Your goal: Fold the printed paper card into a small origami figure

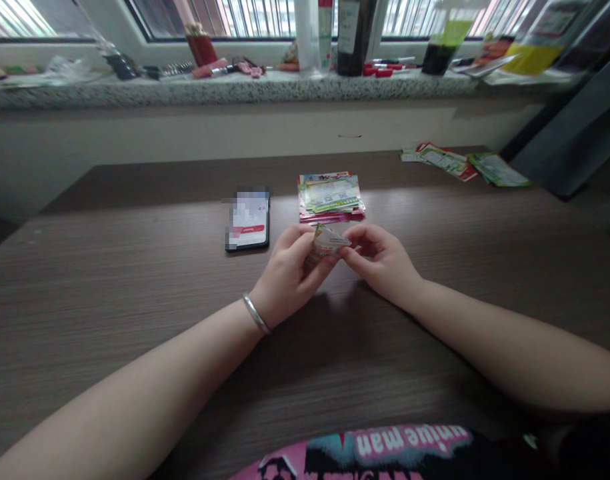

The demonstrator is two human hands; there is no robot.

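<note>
Lying face up on the dark brown wood-grain table (109, 300), a black rectangular phone (252, 217) with a lit screen sits left of the work, probably so it can be glanced at without getting in the way; its display is partly blurred. Next comes the left hand (292, 267), a silver metal bangle (256, 313) at its wrist, closed around a small white-and-green printed packet (329, 240) of thin, creased material. It seems to serve as the steady support, thumb in front and fingers behind. The packet is held up between the two hands, just above the tabletop and on the near side of a flat stack of red, green and white printed packets (332, 193), whose squared pile looks set within easy reach. The right hand (385, 260) pinches the packet's right corner between thumb and fingertips, a light hold that appears suited to fine work. Well apart at the far right edge, several loose red-and-green flat packets (447, 162) overlap, perhaps put aside from the stack.
</note>
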